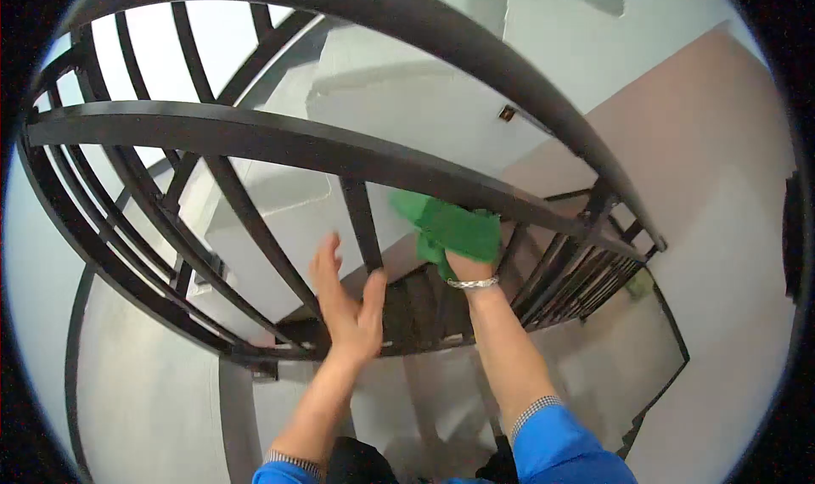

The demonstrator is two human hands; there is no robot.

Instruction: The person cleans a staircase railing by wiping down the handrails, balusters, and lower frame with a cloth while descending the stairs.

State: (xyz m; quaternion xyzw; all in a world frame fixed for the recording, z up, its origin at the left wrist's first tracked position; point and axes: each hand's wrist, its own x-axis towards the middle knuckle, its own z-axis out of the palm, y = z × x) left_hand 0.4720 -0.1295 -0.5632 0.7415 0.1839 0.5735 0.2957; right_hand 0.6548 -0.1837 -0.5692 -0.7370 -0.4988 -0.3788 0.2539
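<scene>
A green cloth [454, 229] covers most of my right hand [469, 268], just below the middle rail [340, 147] of a dark metal railing. The cloth hangs in folds past my wrist, which has a silver braided bracelet [473, 283]. My right fingers are hidden under the fabric. My left hand [350, 306] holds nothing; its thumb and fingers are spread, close to an upright baluster [363, 221]. Both forearms reach forward in blue sleeves with checked cuffs.
The thick curved handrail [475, 38] arches across the top. Pale stair steps [399, 93] show behind the bars. A pinkish wall panel [696, 119] is at the right, and more balusters [594, 289] run down at lower right. Grey steps [390, 412] lie below my arms.
</scene>
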